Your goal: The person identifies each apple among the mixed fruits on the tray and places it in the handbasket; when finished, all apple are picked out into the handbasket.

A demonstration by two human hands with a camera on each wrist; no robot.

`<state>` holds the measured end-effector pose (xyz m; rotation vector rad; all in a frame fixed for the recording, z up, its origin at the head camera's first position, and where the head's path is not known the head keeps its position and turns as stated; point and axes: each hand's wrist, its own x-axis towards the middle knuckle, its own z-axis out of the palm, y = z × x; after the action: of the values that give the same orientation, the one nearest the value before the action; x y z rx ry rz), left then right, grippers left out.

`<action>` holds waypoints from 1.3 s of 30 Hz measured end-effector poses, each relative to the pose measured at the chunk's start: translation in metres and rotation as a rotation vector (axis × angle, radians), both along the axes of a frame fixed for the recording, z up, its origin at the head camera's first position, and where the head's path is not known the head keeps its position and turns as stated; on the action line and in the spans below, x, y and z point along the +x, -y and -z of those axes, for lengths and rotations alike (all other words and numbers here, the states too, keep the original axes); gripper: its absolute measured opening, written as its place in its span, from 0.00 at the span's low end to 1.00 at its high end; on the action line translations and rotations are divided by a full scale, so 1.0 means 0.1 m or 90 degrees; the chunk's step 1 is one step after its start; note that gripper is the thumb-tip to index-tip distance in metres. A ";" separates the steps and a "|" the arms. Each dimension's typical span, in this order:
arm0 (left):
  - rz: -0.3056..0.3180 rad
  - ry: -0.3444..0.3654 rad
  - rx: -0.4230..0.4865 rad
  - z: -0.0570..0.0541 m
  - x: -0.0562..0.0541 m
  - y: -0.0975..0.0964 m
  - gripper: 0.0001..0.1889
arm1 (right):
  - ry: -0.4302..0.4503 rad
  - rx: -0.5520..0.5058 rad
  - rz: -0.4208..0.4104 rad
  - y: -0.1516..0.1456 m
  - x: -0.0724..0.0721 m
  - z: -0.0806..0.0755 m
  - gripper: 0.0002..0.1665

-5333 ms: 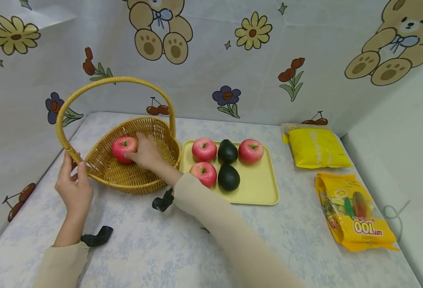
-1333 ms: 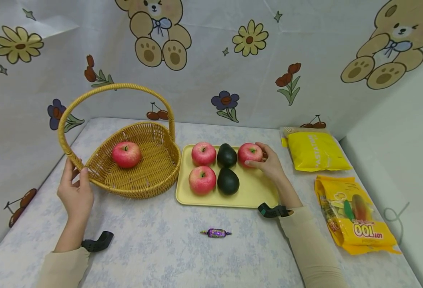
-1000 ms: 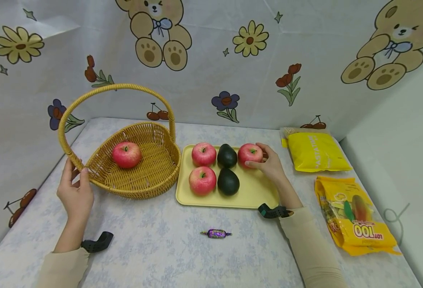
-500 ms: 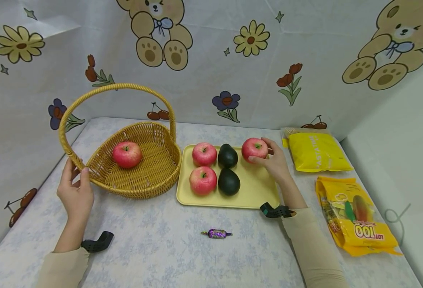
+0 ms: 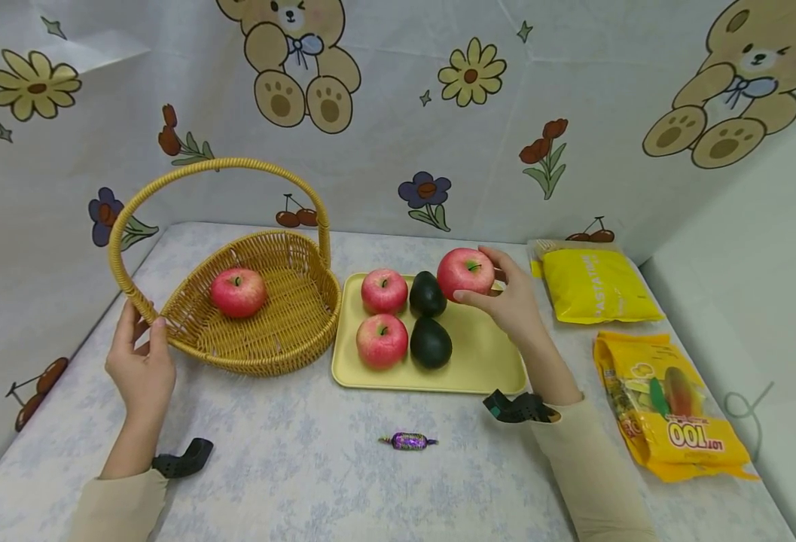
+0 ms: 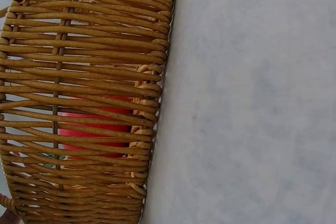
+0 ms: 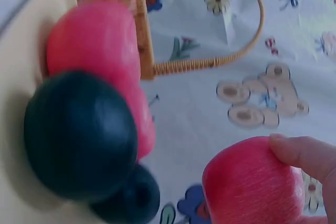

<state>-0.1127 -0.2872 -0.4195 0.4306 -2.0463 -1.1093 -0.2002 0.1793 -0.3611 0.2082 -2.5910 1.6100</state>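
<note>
My right hand [image 5: 516,301] grips a red apple [image 5: 465,274] between thumb and fingers, raised above the back right of the yellow tray [image 5: 482,361]. In the right wrist view that apple [image 7: 252,182] is apart from the other fruit. Two more apples [image 5: 382,341] and two dark green avocados [image 5: 430,342] sit on the tray's left half. On the left, my left hand [image 5: 141,369] holds the wicker basket [image 5: 269,365] where its handle meets the rim. One apple [image 5: 238,292] lies in the basket; through the weave its red side [image 6: 94,129] shows in the left wrist view.
A small purple wrapped candy [image 5: 408,441] lies on the table in front of the tray. At the right are a bright yellow packet [image 5: 601,282] and an orange-yellow snack bag [image 5: 669,406]. A patterned sheet [image 5: 384,135] hangs behind the table.
Earlier my right hand was at the apple inside the basket, then moved to the apple at the tray's back right. That apple has risen and now shifts left. My left hand has stayed at the basket.
</note>
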 end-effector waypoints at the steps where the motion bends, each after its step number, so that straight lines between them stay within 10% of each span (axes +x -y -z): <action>1: -0.001 0.001 0.000 0.00 0.00 0.00 0.24 | -0.004 -0.009 -0.013 0.05 0.03 -0.04 0.48; 13: 0.003 -0.003 0.007 -0.03 -0.02 -0.03 0.25 | -0.001 -0.043 -0.167 0.93 0.16 -0.36 0.47; 23: -0.005 0.005 -0.004 -0.02 0.03 0.00 0.25 | -0.026 0.109 -0.228 1.88 0.05 -0.23 0.49; 39: -0.002 -0.009 0.002 0.00 0.03 -0.01 0.25 | -0.073 0.270 -0.071 2.67 -0.16 0.14 0.47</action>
<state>-0.1099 -0.2862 -0.4193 0.4267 -2.0318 -1.1103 -0.2162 -0.0873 -0.3748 0.4649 -2.8379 1.0169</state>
